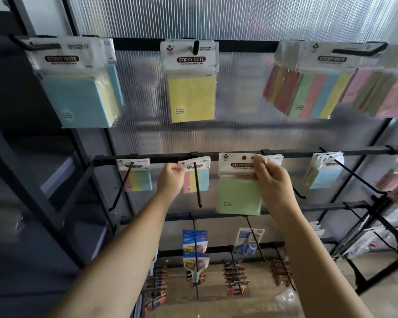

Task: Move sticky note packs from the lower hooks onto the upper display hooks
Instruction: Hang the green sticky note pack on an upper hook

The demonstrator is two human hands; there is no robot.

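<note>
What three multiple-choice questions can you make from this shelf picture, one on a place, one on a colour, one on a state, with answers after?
1. Where does the yellow pack hang?
A. middle upper hook
B. floor
C. lowest rail

2. What colour is the pack that the right hand holds?
A. red
B. green
C. black

3. What is the left hand doing?
A. hanging idle
B. pressing the wall
C. pinching the striped pack

Answers: 1 A, its header sits on the top rail's centre hook. 2 B, the pad is pale green. 3 C, fingers meet at that pack's header corner.
</note>
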